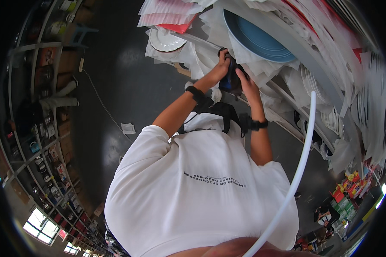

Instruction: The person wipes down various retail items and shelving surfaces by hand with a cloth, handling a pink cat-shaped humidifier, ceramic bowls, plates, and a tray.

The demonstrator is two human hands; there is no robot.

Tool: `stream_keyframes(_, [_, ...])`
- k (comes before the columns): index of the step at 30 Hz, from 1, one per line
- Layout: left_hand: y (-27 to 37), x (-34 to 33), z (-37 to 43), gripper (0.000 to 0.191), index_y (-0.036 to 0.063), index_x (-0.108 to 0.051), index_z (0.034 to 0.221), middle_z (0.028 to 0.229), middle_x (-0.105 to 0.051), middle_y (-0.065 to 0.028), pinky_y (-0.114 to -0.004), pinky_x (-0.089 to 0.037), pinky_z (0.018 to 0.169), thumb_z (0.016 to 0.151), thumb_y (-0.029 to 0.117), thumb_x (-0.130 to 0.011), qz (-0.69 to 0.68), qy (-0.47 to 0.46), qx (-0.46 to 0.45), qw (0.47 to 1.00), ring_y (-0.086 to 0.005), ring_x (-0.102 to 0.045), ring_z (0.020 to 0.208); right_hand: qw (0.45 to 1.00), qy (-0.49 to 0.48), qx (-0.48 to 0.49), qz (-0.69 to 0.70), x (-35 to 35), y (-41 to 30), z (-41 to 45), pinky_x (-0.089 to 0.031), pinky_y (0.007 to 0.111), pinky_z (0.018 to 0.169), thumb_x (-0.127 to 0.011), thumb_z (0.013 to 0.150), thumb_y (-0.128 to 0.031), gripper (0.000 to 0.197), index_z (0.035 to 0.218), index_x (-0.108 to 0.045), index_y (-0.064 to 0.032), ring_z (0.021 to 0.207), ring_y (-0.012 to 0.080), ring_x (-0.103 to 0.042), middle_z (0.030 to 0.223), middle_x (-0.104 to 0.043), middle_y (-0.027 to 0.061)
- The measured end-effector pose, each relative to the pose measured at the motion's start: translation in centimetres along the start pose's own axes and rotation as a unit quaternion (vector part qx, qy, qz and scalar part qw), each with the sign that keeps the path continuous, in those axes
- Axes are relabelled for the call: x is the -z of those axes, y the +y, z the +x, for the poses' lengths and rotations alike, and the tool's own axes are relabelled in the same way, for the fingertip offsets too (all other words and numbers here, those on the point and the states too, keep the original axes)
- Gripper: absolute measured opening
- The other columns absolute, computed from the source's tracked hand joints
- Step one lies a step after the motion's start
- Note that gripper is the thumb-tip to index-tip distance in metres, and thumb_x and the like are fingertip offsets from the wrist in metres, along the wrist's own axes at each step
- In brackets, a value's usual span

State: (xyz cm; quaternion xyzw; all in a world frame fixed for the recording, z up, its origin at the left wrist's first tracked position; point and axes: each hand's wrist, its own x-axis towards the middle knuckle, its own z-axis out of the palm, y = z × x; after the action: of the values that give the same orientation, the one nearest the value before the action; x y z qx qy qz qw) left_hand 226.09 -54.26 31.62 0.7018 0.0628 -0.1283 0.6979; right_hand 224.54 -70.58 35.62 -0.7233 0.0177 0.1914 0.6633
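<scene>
My left hand (223,66) grips the upper end of a dark cloth-like item (231,77) with a blue part. Along its right side lies my right hand (249,86), thumb against it, its other fingers largely hidden. Both wrists wear black straps with small devices. Just beyond the hands, a large blue round plate (260,38) rests among sheets of white wrapping paper on a shelf. A white plate with a scalloped rim (167,40) lies on paper to the upper left.
Shelves with paper-wrapped stacked plates (333,122) run along the right. Shelving with boxes and goods (45,147) stands at the left. A cable with a power strip (81,65) and a paper scrap (128,128) lie on the floor. Another person (325,217) is at the far lower right.
</scene>
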Motion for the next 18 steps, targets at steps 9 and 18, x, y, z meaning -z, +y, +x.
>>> stream_keyframes(9, [0.9,1.8,0.2,0.040,0.0097,-0.032,0.142,0.135,-0.045,-0.0199,-0.037,-0.038,0.104,0.104,0.021,-0.033,0.027,-0.040,0.016,0.999,-0.0385,-0.051,0.122,0.949,0.076,0.150,-0.268,-3.0,1.3,-0.6,-0.047,0.040,0.097,-0.068,0.078,-0.003,0.061,0.136,-0.051,-0.0055,0.117,0.0358,-0.058,0.128,-0.059,0.0213])
stream_keyframes(18, [1.2,12.4,0.8,0.043,0.0204,-0.039,0.146,0.133,-0.054,-0.0180,-0.039,-0.040,0.103,0.104,0.022,-0.036,0.050,-0.182,-0.035,0.981,-0.0350,-0.054,0.114,0.909,0.159,0.144,-0.357,-12.3,0.5,4.0,-0.051,0.045,0.081,-0.066,0.080,0.000,0.047,0.125,-0.052,-0.0054,0.099,0.0453,-0.063,0.107,-0.065,0.0254])
